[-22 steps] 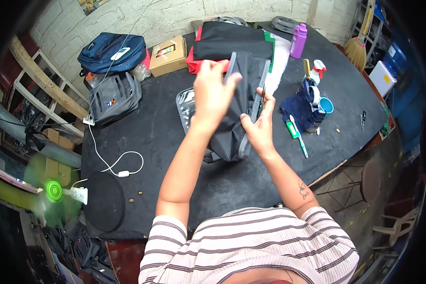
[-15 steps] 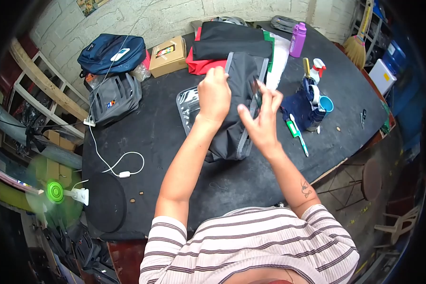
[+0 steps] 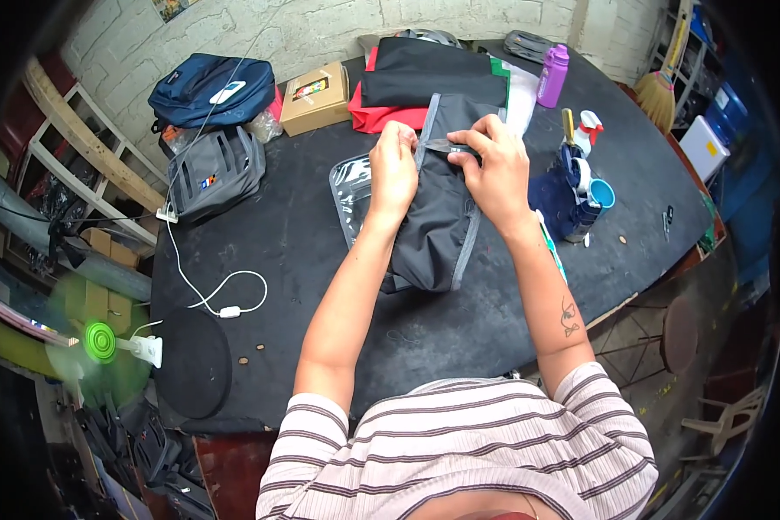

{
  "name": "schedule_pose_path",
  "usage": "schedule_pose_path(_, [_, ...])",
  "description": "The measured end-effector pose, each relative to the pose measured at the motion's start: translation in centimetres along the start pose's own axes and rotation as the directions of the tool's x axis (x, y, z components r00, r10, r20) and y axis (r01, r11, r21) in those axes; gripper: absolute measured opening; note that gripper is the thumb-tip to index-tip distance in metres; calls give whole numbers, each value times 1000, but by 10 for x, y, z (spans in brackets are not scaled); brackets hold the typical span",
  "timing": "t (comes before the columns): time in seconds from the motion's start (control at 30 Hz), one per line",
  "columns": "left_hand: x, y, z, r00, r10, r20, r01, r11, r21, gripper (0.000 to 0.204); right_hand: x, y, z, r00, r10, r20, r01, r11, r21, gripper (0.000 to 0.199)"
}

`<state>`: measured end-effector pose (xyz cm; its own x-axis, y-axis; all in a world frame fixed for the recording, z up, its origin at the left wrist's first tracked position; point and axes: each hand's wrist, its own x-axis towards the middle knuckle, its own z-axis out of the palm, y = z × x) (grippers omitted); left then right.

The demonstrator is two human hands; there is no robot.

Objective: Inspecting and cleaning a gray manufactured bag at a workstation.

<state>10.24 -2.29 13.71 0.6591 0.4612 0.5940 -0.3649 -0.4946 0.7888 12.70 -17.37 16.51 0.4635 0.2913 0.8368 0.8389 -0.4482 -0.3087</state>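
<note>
- Both hands are pinched shut on the top edge of a black fabric pouch (image 3: pixel 442 217) with grey trim. The left hand (image 3: pixel 393 169) grips its left side, and the right hand (image 3: pixel 497 169) holds the grey strip on the right.
- The pouch is held up just over the black table (image 3: pixel 303 251), its lower end drooping toward the person.
- A clear plastic sleeve (image 3: pixel 353 195) lies right beside it on the left.
- Folded black and red cloth (image 3: pixel 407 87) sits behind it. A purple bottle (image 3: pixel 553 75) stands further right, and a grey backpack (image 3: pixel 212 169) sits well off to the left.
</note>
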Motion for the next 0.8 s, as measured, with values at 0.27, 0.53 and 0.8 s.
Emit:
schedule_pose_path(0.27, [1,1,1,998,59,-11,-59,998,-6,28,2,3,4,999,-24,22,26,997,-76,19])
schedule_pose_path(0.53, [2,18,-6,988,136,-79,-141,988,-65,13,-1,-1,12,991,78,-111,-75,997,34,19])
schedule_pose_path(0.8, [-2,20,-5,956,291,-38,-261,903,340,5,-3,-2,17,969,120,-215,-113,993,44,25])
